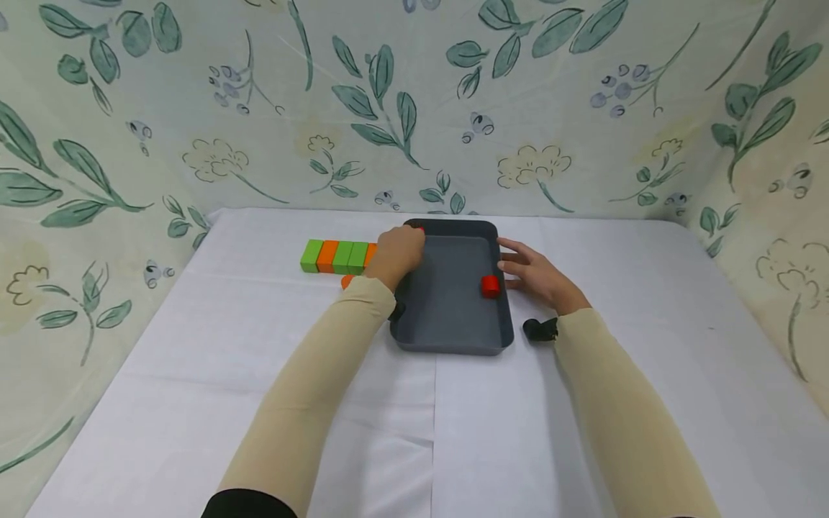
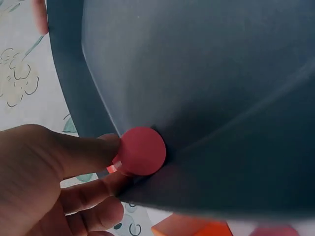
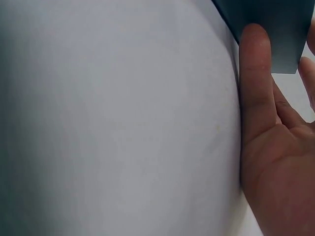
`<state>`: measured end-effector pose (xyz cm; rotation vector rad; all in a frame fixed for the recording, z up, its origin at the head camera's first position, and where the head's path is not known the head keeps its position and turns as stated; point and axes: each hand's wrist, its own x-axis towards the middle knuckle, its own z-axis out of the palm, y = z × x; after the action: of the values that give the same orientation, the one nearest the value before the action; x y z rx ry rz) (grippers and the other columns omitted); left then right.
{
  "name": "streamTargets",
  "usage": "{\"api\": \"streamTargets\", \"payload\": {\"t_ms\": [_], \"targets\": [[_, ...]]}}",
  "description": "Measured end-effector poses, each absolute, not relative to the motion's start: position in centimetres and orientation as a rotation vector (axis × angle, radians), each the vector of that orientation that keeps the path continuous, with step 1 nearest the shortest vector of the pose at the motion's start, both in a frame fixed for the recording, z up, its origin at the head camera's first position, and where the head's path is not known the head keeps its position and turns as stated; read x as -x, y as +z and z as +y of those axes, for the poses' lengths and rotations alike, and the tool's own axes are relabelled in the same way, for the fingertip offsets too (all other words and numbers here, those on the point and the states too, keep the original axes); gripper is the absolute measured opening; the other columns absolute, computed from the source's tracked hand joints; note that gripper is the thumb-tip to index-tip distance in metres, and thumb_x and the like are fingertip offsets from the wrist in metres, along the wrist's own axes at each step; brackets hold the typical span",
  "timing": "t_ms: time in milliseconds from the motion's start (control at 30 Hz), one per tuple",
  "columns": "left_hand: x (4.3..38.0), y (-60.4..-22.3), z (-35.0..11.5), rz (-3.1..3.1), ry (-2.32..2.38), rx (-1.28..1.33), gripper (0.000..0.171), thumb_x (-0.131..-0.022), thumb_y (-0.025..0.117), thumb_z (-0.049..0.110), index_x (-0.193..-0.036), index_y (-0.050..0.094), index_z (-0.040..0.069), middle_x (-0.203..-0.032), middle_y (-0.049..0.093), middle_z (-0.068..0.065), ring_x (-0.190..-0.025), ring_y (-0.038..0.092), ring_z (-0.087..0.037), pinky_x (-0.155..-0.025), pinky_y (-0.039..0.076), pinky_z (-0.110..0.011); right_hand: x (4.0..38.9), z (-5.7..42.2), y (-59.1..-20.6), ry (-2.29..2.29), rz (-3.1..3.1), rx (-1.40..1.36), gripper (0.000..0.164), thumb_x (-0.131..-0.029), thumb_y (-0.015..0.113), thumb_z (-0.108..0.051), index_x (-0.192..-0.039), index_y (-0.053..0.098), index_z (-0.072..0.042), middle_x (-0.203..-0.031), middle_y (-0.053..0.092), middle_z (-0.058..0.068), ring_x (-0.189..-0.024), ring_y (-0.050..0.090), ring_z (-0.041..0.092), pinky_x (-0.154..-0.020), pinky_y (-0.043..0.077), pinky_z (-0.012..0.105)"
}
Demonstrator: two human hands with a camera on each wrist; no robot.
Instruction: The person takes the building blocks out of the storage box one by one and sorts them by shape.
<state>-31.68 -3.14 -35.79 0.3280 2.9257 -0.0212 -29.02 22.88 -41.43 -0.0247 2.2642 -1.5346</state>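
Head view: bright, even, diffuse light; floral backdrop (image 1: 259, 129) and white tablecloth (image 1: 194, 403) pale, print legible. Soft grey shadow beside the right sleeve (image 1: 628, 403); faint sheen across the grey tray (image 1: 447, 316). Left wrist view: dimmer, cool cast; deep shade behind the red cylinder (image 2: 142, 151), tray's near rim blurred. Right wrist view: tablecloth hazy, left margin dark; right hand (image 3: 275, 162) shaded. Light's direction uncertain.

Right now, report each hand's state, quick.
Left hand: pinching a red cylinder at a corner of the tray.
Right hand: open, holding nothing, at the tray's right side.
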Motion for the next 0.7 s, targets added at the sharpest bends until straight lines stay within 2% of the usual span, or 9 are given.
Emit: {"api": "streamTargets", "payload": {"t_ms": [233, 700], "targets": [[31.1, -35.51, -2.78, 2.875, -0.036, -0.365, 0.026, -0.098, 0.055, 0.016, -0.121, 0.067, 0.009, -0.126, 0.067, -0.01, -0.11, 0.064, -0.031, -0.095, 0.055, -0.046, 28.83, 22.84, -41.2, -1.53, 2.259, 0.033, 0.067, -0.103, 0.05, -0.024, -0.159, 0.015, -0.033, -0.166, 0.019, 0.013, -0.149, 0.029, 0.037, -0.117, 0.035, 0.053], [30.79, -36.02, -2.74, 2.883, 0.0, -0.434, 0.023, -0.093, 0.061, 0.014, -0.114, 0.068, 0.007, -0.12, 0.07, -0.01, -0.102, 0.065, -0.03, -0.092, 0.057, -0.043, 28.9, 22.85, -41.38, -1.523, 2.27, 0.023, 0.066, -0.103, 0.05, -0.025, -0.159, 0.016, -0.033, -0.166, 0.02, 0.012, -0.149, 0.03, 0.037, -0.117, 0.036, 0.052]]}}
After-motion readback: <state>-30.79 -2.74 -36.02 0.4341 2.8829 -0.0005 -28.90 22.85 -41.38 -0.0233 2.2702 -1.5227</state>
